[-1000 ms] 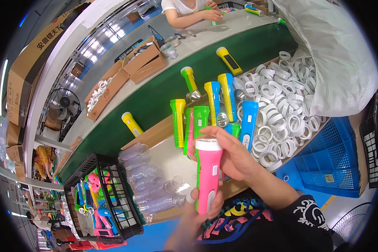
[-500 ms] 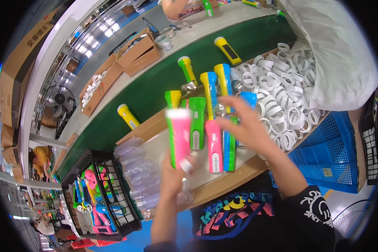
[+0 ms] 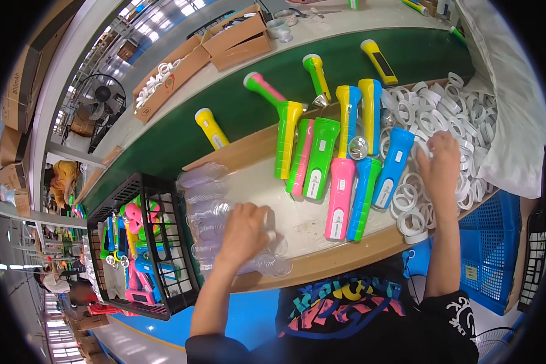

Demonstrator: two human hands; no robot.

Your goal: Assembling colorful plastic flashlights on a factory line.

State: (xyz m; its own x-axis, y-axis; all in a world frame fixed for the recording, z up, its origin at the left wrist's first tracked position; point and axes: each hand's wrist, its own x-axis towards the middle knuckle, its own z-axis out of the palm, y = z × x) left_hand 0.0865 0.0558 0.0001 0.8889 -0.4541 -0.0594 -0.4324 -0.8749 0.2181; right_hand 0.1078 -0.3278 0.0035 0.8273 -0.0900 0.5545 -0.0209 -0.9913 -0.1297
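Note:
My left hand [image 3: 246,233] is over rows of stacked clear plastic discs [image 3: 203,195], fingers curled together; a pale curved piece shows by its fingertips, too unclear to name. At the right, my right hand [image 3: 440,164] reaches into a heap of white plastic rings [image 3: 446,112], thumb and fingers apart, with nothing plainly held. Between the hands several flashlight bodies lie in the cardboard tray, among them a pink one [image 3: 340,203], a green one [image 3: 321,159] and a blue one [image 3: 394,167]. A pink and green flashlight [image 3: 264,88] with a white head lies blurred beyond the tray.
A black crate [image 3: 141,185] of coloured flashlights stands at the left, a blue basket [image 3: 485,249] at the lower right. Yellow flashlights [image 3: 211,127] rest on the green surface [image 3: 340,51]. Farther back are cardboard boxes [image 3: 239,39]. A white plastic sheet [image 3: 509,121] hangs beside the rings.
My left hand has let go of the pink and green flashlight, now on the green surface, and moved to the discs. My right hand has moved right from the flashlights to the rings.

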